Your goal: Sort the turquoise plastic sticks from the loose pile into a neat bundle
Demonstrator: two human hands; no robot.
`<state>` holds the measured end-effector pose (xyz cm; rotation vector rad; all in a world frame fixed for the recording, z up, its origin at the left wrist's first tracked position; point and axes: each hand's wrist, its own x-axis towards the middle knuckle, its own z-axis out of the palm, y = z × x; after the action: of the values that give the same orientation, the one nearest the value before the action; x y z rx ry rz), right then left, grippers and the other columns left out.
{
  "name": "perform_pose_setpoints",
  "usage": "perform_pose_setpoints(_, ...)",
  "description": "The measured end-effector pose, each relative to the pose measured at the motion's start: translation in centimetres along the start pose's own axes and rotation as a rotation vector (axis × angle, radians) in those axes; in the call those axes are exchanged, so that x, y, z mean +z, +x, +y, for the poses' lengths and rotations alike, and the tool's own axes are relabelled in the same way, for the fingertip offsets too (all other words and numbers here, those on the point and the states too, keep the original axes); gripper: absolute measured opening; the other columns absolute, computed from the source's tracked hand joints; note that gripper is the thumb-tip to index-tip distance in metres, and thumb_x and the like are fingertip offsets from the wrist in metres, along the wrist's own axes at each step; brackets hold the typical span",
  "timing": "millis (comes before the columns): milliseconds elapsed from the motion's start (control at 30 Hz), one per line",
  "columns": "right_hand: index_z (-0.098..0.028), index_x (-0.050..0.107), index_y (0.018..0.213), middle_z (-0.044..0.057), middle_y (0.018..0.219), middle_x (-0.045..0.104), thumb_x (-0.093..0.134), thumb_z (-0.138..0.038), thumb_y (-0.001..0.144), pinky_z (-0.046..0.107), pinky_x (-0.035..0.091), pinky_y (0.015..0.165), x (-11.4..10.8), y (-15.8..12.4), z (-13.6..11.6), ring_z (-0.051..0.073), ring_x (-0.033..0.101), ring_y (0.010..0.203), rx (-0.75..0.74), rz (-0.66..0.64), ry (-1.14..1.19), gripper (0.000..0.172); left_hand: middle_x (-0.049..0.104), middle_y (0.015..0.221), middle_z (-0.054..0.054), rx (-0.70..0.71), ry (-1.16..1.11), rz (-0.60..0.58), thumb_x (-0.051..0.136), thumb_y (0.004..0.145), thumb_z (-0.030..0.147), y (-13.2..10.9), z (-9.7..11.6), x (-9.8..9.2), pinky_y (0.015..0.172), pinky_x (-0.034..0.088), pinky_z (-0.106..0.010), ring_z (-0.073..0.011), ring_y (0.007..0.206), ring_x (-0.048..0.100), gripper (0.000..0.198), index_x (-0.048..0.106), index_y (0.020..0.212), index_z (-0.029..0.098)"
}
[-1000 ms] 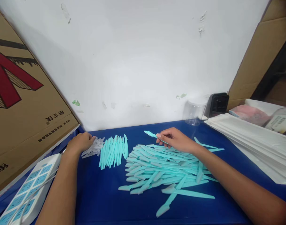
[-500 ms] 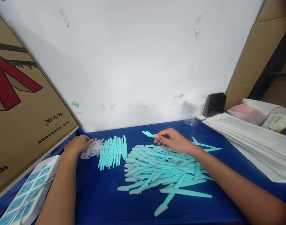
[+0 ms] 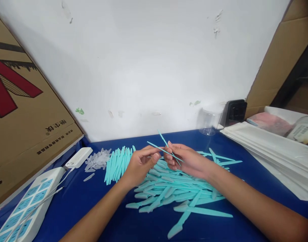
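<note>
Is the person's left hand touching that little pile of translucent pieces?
Apart. The head view shows it: the left hand is well to the right of the pile of translucent pieces, with upright-laid turquoise sticks between them.

Soft, bright light — white wall [image 3: 133, 74] palest mid-frame — edges visibly stretched.

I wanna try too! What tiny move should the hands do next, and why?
Perhaps the left hand should ease the lower turquoise stick free, because it crosses the upper stick at the right hand, and the left fingertips are close to it.
</note>
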<state>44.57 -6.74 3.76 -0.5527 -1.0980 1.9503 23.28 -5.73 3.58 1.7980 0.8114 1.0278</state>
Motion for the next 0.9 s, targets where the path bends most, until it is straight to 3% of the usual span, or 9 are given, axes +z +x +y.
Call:
perform_pose_setpoints(100, -0.019, 0.056, 0.082, -0.002, 0.070, 0.048, 0.067, -0.053, 0.092, 0.025, 0.037, 0.057, 1.0, -0.2, 0.6, 0.011, 0.040, 0.059, 0.046, -0.043, 0.034, 0.038, 0.065, 0.096, -0.010, -0.025, -0.061, 0.056, 0.066, 0.091, 0.051, -0.4, -0.3, 1.2, 0.056, 0.042, -0.026, -0.0123, 0.066, 0.047, 0.039, 0.079, 0.099, 0.015)
perform_pose_setpoints(300, -0.019, 0.058, 0.083, 0.000, 0.074, 0.051, 0.064, -0.059, 0.091, 0.024, 0.038, 0.054, 1.9, -0.3, 1.1, 0.012, 0.043, 0.061, 0.095, -0.066, 0.025, 0.042, 0.056, 0.080, -0.005, -0.049, -0.090, 0.067, 0.069, 0.089, 0.048, -0.5, -0.7, 0.9, 0.056, 0.038, -0.025, -0.0124, 0.066, 0.045, 0.036, 0.075, 0.079, 0.015)
perform_pose_setpoints(533, -0.016, 0.062, 0.082, 0.003, 0.075, 0.058, 0.051, -0.065, 0.096, 0.026, 0.044, 0.054, 1.7, -0.5, 1.2, 0.013, 0.053, 0.058, 0.140, -0.080, -0.073, 0.051, 0.053, 0.078, -0.002, -0.066, -0.122, 0.072, 0.068, 0.091, 0.045, -0.6, 0.5, 1.3, 0.059, 0.040, -0.026, -0.0120, 0.067, 0.045, 0.031, 0.074, 0.083, 0.016)
perform_pose_setpoints(733, -0.016, 0.061, 0.089, 0.004, 0.075, 0.063, 0.044, -0.068, 0.098, 0.024, 0.048, 0.051, 1.3, -0.3, 1.7, 0.014, 0.059, 0.056, 0.183, -0.100, -0.138, 0.055, 0.055, 0.081, -0.002, -0.081, -0.157, 0.109, 0.069, 0.090, 0.042, -0.6, 0.1, 1.2, 0.058, 0.041, -0.025, -0.0114, 0.067, 0.047, 0.027, 0.073, 0.090, 0.015)
perform_pose_setpoints(900, -0.016, 0.060, 0.095, 0.005, 0.074, 0.065, 0.039, -0.069, 0.099, 0.026, 0.051, 0.049, 1.4, -0.3, 1.6, 0.014, 0.061, 0.052, 0.195, -0.102, -0.171, 0.057, 0.055, 0.075, -0.001, -0.101, -0.175, 0.126, 0.069, 0.091, 0.040, -0.5, 0.2, 1.0, 0.060, 0.041, -0.024, -0.0110, 0.066, 0.048, 0.025, 0.067, 0.085, 0.015)
